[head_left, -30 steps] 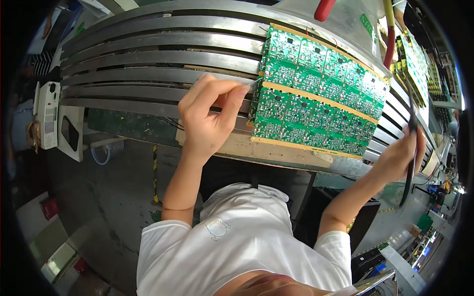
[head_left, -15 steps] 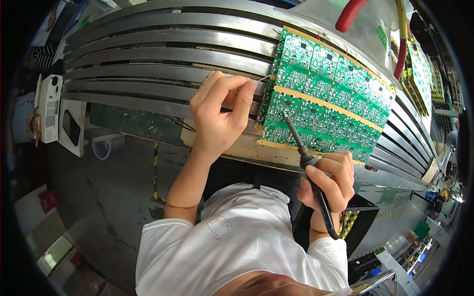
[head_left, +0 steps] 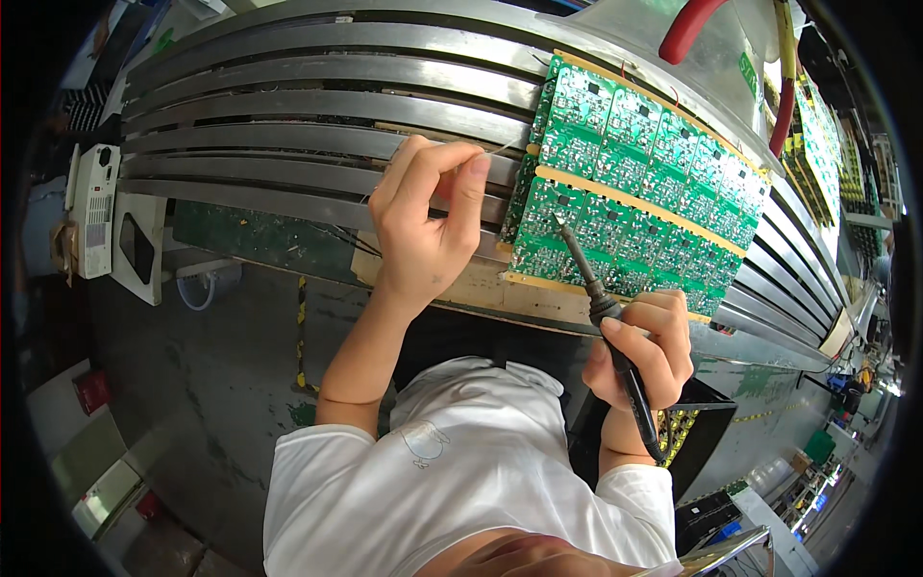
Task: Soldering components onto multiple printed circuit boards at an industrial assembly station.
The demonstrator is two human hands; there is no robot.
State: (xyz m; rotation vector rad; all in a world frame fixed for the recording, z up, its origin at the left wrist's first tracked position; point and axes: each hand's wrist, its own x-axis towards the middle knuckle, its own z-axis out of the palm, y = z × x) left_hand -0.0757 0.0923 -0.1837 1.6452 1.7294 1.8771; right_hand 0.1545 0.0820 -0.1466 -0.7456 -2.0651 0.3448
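Note:
My right hand is closed round the dark handle of a soldering iron. Its tip points at the lower left part of a green circuit board panel; whether it touches the surface I cannot tell. Between thumb and forefinger, my left hand pinches a thin length of solder wire, left of the panel. The wire's free end reaches toward the panel's left edge. The panel carries many small parts, has tan strips along it, and lies on at least one more panel.
Long metal slats form the work surface. A red-handled tool juts in above the panel beside a clear plastic bag. More boards stand at the far right. A white box-shaped device sits at the left.
The soldering iron and my right hand have shifted slightly right. My left hand has barely moved, and the wire in it is tilted a little differently.

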